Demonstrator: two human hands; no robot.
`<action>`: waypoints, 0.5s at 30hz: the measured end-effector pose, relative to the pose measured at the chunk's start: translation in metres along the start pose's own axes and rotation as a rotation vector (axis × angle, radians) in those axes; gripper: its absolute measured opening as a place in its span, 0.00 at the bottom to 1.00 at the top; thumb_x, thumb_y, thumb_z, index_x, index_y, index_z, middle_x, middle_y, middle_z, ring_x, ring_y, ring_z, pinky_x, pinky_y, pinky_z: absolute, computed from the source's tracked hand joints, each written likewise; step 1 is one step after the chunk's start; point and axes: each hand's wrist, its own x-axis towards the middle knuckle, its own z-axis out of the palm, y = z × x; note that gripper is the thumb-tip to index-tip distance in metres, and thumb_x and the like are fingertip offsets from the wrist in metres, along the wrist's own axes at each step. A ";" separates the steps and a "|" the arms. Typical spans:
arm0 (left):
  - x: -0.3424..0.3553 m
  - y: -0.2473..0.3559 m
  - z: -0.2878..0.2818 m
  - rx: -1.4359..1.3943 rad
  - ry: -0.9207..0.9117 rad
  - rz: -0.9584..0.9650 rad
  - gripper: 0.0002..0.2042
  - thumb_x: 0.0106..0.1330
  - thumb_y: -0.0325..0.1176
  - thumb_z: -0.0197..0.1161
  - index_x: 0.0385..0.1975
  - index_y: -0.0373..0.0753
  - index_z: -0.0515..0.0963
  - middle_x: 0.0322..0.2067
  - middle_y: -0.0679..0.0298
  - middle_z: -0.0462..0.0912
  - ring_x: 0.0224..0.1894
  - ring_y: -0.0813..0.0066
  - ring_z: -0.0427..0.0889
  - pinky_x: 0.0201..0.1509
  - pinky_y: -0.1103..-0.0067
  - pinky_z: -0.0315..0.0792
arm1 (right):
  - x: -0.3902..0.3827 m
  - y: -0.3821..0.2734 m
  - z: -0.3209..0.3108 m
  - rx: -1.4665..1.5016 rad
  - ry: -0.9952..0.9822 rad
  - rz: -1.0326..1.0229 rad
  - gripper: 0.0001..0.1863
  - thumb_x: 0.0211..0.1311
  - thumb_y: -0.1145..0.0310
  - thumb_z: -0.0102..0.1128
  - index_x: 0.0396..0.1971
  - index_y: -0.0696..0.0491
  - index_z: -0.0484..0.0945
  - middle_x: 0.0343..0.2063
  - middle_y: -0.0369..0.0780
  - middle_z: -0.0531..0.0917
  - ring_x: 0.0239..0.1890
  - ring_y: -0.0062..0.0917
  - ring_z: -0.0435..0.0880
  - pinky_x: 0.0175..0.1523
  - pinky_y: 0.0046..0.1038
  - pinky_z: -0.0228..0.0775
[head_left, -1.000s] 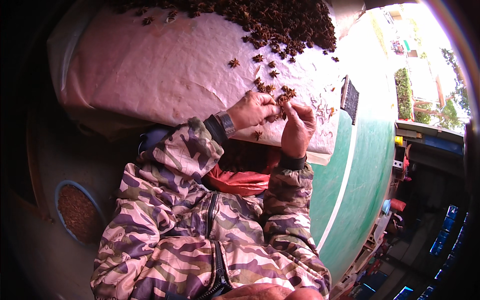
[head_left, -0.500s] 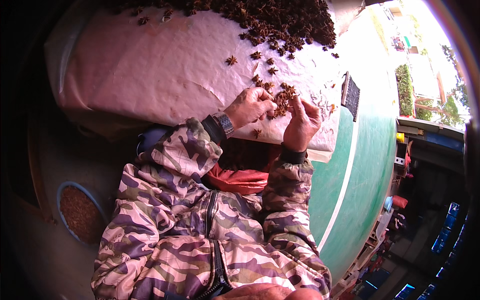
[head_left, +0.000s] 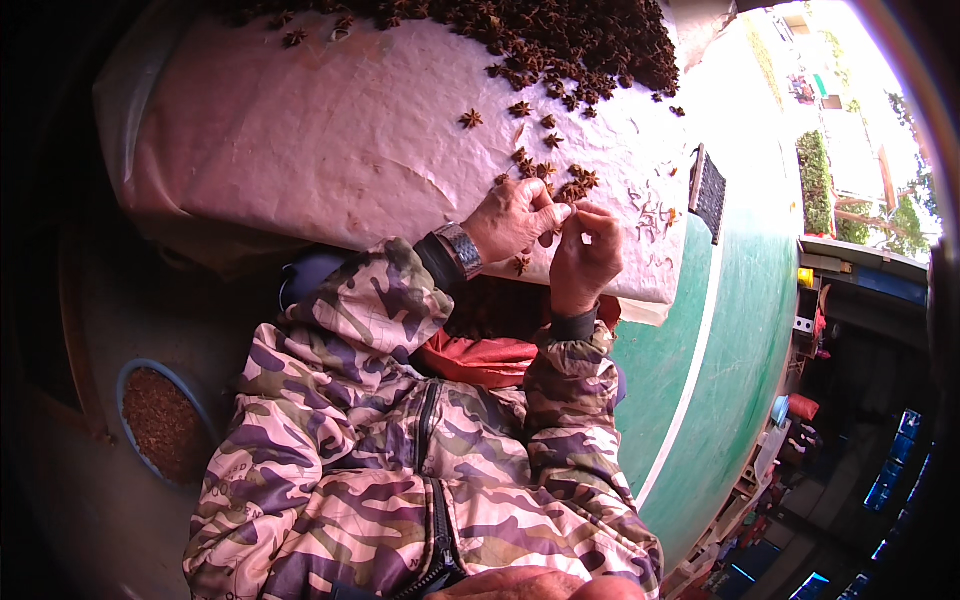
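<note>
Star anise [head_left: 580, 185] (brown, pointed, clustered) lies beside hands [head_left: 508, 220] [head_left: 586, 258] close together, their grip unclear.

Since half a second ago, the right hand [head_left: 586, 260] has closed in beside the left hand [head_left: 506, 222].

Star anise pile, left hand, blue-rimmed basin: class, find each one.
Star anise pile [head_left: 595, 42], head view: middle of the heap.
Left hand [head_left: 506, 219], head view: back of the hand.
Blue-rimmed basin [head_left: 120, 392], head view: left side of its rim.

Only fragments of dark lettering [head_left: 238, 492] can be made out on the camouflage jacket [head_left: 375, 480].
</note>
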 end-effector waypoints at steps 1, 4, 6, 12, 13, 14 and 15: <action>-0.001 -0.002 0.004 0.029 0.018 0.018 0.13 0.77 0.41 0.62 0.35 0.36 0.76 0.25 0.65 0.84 0.22 0.86 0.77 0.25 0.85 0.71 | 0.001 0.001 -0.001 -0.053 -0.003 -0.039 0.10 0.61 0.83 0.68 0.33 0.55 0.74 0.34 0.43 0.84 0.32 0.29 0.84 0.38 0.29 0.77; 0.001 -0.016 0.013 0.092 0.227 0.176 0.14 0.76 0.42 0.62 0.34 0.36 0.76 0.23 0.66 0.83 0.21 0.86 0.76 0.23 0.84 0.70 | 0.009 -0.005 0.004 -0.220 -0.027 -0.183 0.10 0.59 0.84 0.67 0.32 0.55 0.74 0.34 0.46 0.85 0.33 0.36 0.86 0.38 0.34 0.78; -0.001 -0.013 0.016 0.046 0.310 0.141 0.15 0.77 0.42 0.61 0.33 0.37 0.75 0.22 0.66 0.82 0.19 0.86 0.75 0.21 0.84 0.68 | 0.009 -0.006 0.004 -0.199 -0.063 -0.196 0.10 0.59 0.84 0.67 0.33 0.55 0.75 0.34 0.46 0.85 0.33 0.38 0.86 0.38 0.35 0.78; 0.009 -0.013 -0.013 -0.128 0.493 0.106 0.17 0.76 0.46 0.62 0.31 0.39 0.74 0.20 0.66 0.82 0.16 0.85 0.73 0.19 0.84 0.68 | -0.004 -0.033 0.009 -0.075 -0.082 -0.208 0.09 0.58 0.85 0.66 0.32 0.56 0.77 0.34 0.46 0.86 0.36 0.36 0.87 0.41 0.33 0.79; 0.007 -0.008 -0.019 -0.092 0.455 0.159 0.15 0.76 0.45 0.62 0.31 0.41 0.74 0.21 0.67 0.81 0.16 0.87 0.72 0.19 0.86 0.66 | -0.001 -0.026 0.005 -0.093 -0.077 -0.186 0.08 0.59 0.85 0.65 0.32 0.56 0.77 0.34 0.46 0.86 0.36 0.35 0.87 0.42 0.33 0.79; 0.007 -0.004 -0.028 -0.124 0.490 0.158 0.15 0.76 0.45 0.62 0.32 0.41 0.75 0.21 0.67 0.81 0.16 0.87 0.72 0.18 0.87 0.65 | 0.004 -0.020 0.003 -0.099 -0.071 -0.165 0.08 0.59 0.85 0.65 0.32 0.56 0.78 0.34 0.45 0.86 0.36 0.34 0.87 0.42 0.32 0.79; 0.007 0.000 -0.033 -0.170 0.520 0.153 0.14 0.76 0.45 0.62 0.32 0.42 0.75 0.22 0.67 0.82 0.17 0.87 0.72 0.18 0.87 0.65 | 0.018 -0.018 -0.006 -0.204 -0.072 -0.177 0.07 0.60 0.84 0.65 0.33 0.56 0.79 0.34 0.44 0.86 0.36 0.32 0.87 0.42 0.31 0.79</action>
